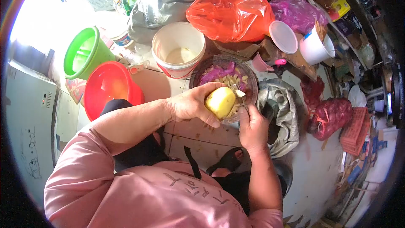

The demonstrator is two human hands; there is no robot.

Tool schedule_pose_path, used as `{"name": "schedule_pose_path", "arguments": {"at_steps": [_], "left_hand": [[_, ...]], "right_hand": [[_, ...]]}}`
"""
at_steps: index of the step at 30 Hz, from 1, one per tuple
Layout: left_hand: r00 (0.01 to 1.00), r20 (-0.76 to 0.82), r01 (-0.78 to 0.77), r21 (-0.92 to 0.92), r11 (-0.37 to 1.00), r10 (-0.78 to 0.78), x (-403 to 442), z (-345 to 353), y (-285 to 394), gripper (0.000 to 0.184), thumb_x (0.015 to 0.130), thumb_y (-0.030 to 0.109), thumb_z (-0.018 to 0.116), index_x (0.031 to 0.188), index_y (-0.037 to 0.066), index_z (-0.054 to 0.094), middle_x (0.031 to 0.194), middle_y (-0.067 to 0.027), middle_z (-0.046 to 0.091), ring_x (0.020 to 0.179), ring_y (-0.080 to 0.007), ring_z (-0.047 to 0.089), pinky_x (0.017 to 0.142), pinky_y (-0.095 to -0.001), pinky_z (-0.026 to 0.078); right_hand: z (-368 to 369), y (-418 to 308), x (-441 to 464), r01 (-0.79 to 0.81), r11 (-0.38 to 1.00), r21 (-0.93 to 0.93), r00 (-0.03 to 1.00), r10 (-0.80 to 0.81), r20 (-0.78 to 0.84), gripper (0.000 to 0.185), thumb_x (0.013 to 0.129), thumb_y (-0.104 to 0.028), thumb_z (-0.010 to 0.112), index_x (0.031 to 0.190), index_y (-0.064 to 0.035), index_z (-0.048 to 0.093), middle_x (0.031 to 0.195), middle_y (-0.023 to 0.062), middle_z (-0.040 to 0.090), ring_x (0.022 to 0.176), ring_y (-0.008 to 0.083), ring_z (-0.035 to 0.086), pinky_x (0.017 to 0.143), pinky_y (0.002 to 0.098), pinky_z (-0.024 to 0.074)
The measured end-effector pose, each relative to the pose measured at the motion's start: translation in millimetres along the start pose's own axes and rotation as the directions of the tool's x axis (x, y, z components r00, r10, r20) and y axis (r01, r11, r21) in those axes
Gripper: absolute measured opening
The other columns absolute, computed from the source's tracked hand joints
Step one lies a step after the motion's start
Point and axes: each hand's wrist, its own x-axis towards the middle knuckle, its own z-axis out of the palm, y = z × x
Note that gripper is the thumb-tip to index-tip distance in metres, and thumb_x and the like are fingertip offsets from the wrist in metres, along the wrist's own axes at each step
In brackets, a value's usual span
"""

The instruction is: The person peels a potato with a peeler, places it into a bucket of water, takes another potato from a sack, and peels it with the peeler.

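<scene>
My left hand [196, 103] is wrapped round a large peeled yellow potato [220, 102]. Close by on the right, my right hand [253, 128] is closed on a small peeling tool [242, 105], mostly hidden by the fingers. A pale sliver [239, 93] shows between the potato and the tool. Both hands are over the near edge of a dark round basin [252, 72], which holds peelings [230, 79] and a crumpled purple plastic bag [218, 73].
A white bucket [179, 48] stands behind, with a red basin [110, 88] and green bucket [86, 52] at left. An open grey sack [287, 109] is right of the basin. Farther back lie an orange bag [231, 10] and a red net sack [331, 118].
</scene>
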Motion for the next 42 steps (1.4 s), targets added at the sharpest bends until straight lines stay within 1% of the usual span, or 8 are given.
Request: {"name": "schedule_pose_path", "arguments": {"at_steps": [7, 10, 14, 17, 21, 26, 32, 42], "left_hand": [[0.993, 0.108, 0.062, -0.161, 0.985, -0.045, -1.5, -1.1, -6.2, 0.099, 0.059, -0.002, 0.086, 0.143, 0.003, 0.035, 0.126, -0.0079, 0.056, 0.115, -0.0198, 0.055, 0.101, -0.0364, 0.045], [0.956, 0.289, -0.041, -0.032, 0.999, 0.049, -3.5, -4.1, -1.5, 0.102, 0.058, -0.003, 0.085, 0.145, 0.003, 0.033, 0.128, -0.0083, 0.055, 0.116, -0.02, 0.055, 0.101, -0.0357, 0.044], [0.998, 0.057, -0.029, -0.132, 0.991, 0.037, -3.4, 0.3, 2.7, 0.103, 0.059, -0.001, 0.086, 0.147, 0.004, 0.031, 0.129, -0.0081, 0.054, 0.118, -0.0206, 0.053, 0.104, -0.0353, 0.041], [0.999, -0.045, -0.006, -0.096, 0.995, 0.001, 2.1, 0.8, 1.4, 0.098, 0.062, 0.0, 0.084, 0.145, 0.003, 0.033, 0.119, -0.0076, 0.058, 0.105, -0.0173, 0.058, 0.085, -0.0309, 0.05], [0.974, -0.169, 0.147, -0.021, 0.989, -0.148, 5.8, 0.2, -0.6, 0.091, 0.064, 0.0, 0.083, 0.142, 0.004, 0.036, 0.104, -0.0055, 0.063, 0.085, -0.0139, 0.061, 0.061, -0.0259, 0.05], [0.967, -0.16, 0.196, -0.043, 0.98, -0.2, 4.5, -0.5, -5.5, 0.088, 0.063, -0.001, 0.083, 0.139, 0.005, 0.04, 0.102, -0.0052, 0.063, 0.085, -0.0156, 0.062, 0.064, -0.0281, 0.052], [0.989, 0.111, 0.105, -0.064, 0.992, -0.098, 1.8, -2.0, -9.7, 0.091, 0.062, -0.005, 0.083, 0.14, 0.006, 0.039, 0.111, -0.0069, 0.061, 0.103, -0.0195, 0.061, 0.091, -0.0354, 0.05], [0.987, -0.089, 0.09, -0.367, 0.926, -0.132, 1.4, 2.4, -4.2, 0.079, 0.071, -0.003, 0.074, 0.14, 0.011, 0.038, 0.102, -0.0082, 0.062, 0.072, -0.0211, 0.068, 0.057, -0.027, 0.051]], "right_hand": [[3.5, 7.0, -2.1, 0.034, 0.999, -0.014, 0.999, -0.034, 0.024, 0.028, 0.097, -0.027, 0.053, 0.085, -0.002, 0.055, 0.074, 0.0255, 0.061, 0.073, 0.0481, 0.06, 0.06, 0.0524, 0.0448], [4.0, 36.9, 3.6, -0.165, 0.948, -0.271, 0.964, 0.213, 0.157, 0.033, 0.097, -0.031, 0.049, 0.086, -0.001, 0.058, 0.077, 0.0268, 0.062, 0.077, 0.0478, 0.061, 0.065, 0.0521, 0.0458], [-4.9, 19.0, 5.2, -0.299, 0.948, -0.112, 0.936, 0.314, 0.157, 0.033, 0.096, -0.03, 0.049, 0.085, -0.0001, 0.059, 0.079, 0.0277, 0.062, 0.083, 0.0463, 0.061, 0.069, 0.0491, 0.0473], [-2.7, 10.4, 3.5, -0.2, 0.977, 0.077, 0.977, 0.193, 0.089, 0.029, 0.095, -0.027, 0.053, 0.084, -0.0001, 0.057, 0.079, 0.027, 0.062, 0.079, 0.0463, 0.061, 0.065, 0.0479, 0.0479], [3.0, -11.5, -6.4, 0.095, 0.989, -0.113, 0.992, -0.085, 0.089, 0.024, 0.094, -0.025, 0.057, 0.087, -0.0031, 0.054, 0.075, 0.0235, 0.062, 0.072, 0.0462, 0.061, 0.059, 0.0501, 0.0469], [5.0, -7.8, -4.4, 0.143, 0.96, -0.239, 0.983, -0.11, 0.145, 0.025, 0.094, -0.027, 0.056, 0.087, -0.0035, 0.053, 0.074, 0.0224, 0.062, 0.073, 0.0457, 0.062, 0.06, 0.0523, 0.0472], [-13.8, 30.0, 15.4, -0.218, 0.943, -0.253, 0.975, 0.222, -0.011, 0.029, 0.097, -0.029, 0.051, 0.091, -0.0013, 0.057, 0.078, 0.0253, 0.063, 0.08, 0.047, 0.062, 0.067, 0.053, 0.0481], [10.7, -16.5, -15.6, 0.16, 0.983, -0.094, 0.985, -0.153, 0.08, 0.024, 0.094, -0.026, 0.058, 0.088, -0.0036, 0.055, 0.074, 0.0215, 0.062, 0.071, 0.0458, 0.06, 0.058, 0.0516, 0.0463]]}}
